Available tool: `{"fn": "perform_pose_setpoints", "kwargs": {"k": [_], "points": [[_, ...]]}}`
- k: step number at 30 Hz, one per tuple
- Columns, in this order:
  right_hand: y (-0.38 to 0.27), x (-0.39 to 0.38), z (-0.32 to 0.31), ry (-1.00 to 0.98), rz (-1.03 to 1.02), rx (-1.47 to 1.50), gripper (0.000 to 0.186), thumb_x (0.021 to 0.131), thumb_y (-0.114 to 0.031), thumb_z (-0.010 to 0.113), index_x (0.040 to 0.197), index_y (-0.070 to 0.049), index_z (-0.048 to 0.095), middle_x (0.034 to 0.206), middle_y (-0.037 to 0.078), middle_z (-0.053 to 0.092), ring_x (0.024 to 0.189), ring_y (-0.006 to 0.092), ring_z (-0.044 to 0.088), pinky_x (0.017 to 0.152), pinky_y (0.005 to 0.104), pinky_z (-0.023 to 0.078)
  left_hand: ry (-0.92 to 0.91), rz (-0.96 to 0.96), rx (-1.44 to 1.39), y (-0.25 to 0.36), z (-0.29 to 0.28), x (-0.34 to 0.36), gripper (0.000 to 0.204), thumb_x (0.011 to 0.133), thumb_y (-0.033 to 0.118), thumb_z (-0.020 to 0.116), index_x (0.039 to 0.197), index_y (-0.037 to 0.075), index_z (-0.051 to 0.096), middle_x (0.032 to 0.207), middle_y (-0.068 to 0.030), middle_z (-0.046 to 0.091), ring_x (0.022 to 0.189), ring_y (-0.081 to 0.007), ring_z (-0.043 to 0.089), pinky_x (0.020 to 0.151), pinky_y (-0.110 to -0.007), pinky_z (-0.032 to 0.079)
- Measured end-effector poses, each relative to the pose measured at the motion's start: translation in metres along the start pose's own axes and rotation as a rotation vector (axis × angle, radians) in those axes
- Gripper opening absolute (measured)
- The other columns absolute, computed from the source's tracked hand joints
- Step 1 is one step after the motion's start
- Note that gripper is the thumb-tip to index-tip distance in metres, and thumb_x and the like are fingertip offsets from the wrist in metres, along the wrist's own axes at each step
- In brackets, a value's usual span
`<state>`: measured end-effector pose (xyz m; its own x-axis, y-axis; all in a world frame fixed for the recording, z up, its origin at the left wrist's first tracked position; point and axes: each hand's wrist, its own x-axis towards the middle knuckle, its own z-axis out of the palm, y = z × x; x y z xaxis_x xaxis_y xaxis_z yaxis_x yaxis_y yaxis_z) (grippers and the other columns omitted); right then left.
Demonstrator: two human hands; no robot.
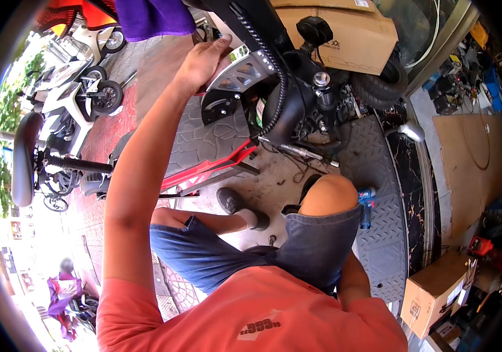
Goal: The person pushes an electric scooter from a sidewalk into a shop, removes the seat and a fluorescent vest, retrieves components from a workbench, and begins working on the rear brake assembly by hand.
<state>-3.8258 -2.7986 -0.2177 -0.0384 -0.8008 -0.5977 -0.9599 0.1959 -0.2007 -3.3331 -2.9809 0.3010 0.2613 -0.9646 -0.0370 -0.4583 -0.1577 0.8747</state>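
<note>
An electric scooter stands in front of me, with a black textured deck (210,141) and a red side edge (218,164). My left hand (201,63) reaches out to its front end and touches the area beside a silver cut-out bracket (242,73). The thumb side shows against the bracket's upper edge; most of the fingers are hidden. A black ribbed cable sleeve (280,88) runs down past the bracket along the dark stem (257,35). My right forearm (353,278) goes down behind my right thigh, and the hand is out of sight.
A blue cordless power tool (366,208) lies on the grey tread-plate ramp (383,246) to my right. Behind the scooter sits a cardboard box (344,38), near a black tyre (383,85). Another box (438,290) stands at lower right. Parked motorbikes (81,94) fill the left.
</note>
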Motion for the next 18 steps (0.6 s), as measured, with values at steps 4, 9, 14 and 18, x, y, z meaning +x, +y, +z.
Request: {"fn": "perform_pose_setpoints", "kwargs": {"k": [4,9,14,18], "points": [[0.014,-0.010,-0.035,0.065,-0.005,-0.003,0.036,0.099,-0.034,0.064,0.084,-0.003,0.073,0.078,0.018,0.071,0.073,0.0321,0.069,0.065,0.0467,0.051,-0.034,0.036,-0.019,-0.008,0.009,-0.001,0.064,0.105,0.059,0.050,0.100,0.001,0.076,0.074,-0.0038,0.067,0.073,-0.0135,0.059,0.077,-0.032,0.050],[-0.092,-0.064,-0.263,0.670,-0.323,0.377,0.039,0.100,-0.038,0.064,0.086,-0.002,0.071,0.078,0.018,0.070,0.070,0.0314,0.067,0.065,0.0461,0.050,-0.027,0.068,0.116,-0.018,-0.006,-0.004,0.077,0.100,0.069,0.047,0.083,-0.001,0.072,0.076,-0.0107,0.066,0.075,-0.0207,0.059,0.081,-0.036,0.049],[-0.289,-0.177,-0.462,0.900,-1.121,0.761,0.035,0.104,-0.027,0.066,0.124,0.002,0.066,0.113,0.006,0.071,0.103,0.0117,0.062,0.095,0.0264,0.048,-0.070,0.146,0.179,0.001,0.000,-0.019,0.073,0.101,0.068,0.051,0.092,-0.001,0.074,0.082,-0.0066,0.068,0.079,-0.0124,0.059,0.078,-0.030,0.049],[-0.394,-0.169,-0.503,0.738,-1.449,0.761,0.049,0.102,-0.048,0.061,0.120,-0.002,0.063,0.105,0.007,0.070,0.090,0.0177,0.066,0.079,0.0311,0.054,-0.018,0.424,0.309,0.007,-0.002,-0.040,0.090,0.097,0.079,0.039,0.099,-0.003,0.075,0.102,-0.0230,0.073,0.103,-0.0352,0.068,0.096,-0.042,0.049]]}}
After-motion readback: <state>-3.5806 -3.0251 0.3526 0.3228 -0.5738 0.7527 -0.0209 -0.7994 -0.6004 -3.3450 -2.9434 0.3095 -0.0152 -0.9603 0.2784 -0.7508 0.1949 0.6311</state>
